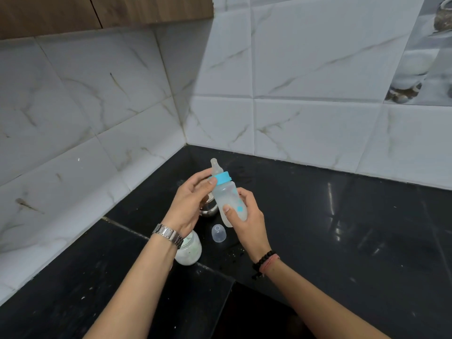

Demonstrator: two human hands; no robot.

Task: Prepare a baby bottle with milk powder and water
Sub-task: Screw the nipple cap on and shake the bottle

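A baby bottle with a blue collar and a clear teat is held above the black counter, tilted a little to the left. My right hand grips its lower body. My left hand has its thumb and fingers at the blue collar. The bottle's wall looks milky white. The clear bottle cap lies on the counter just below the bottle. A glass jar of white powder stands under my left wrist, partly hidden by it.
A small steel vessel sits behind my left hand, mostly hidden. Tiled walls meet in a corner behind the counter. White specks are scattered on the counter near the cap. The counter's front edge steps inward below my arms.
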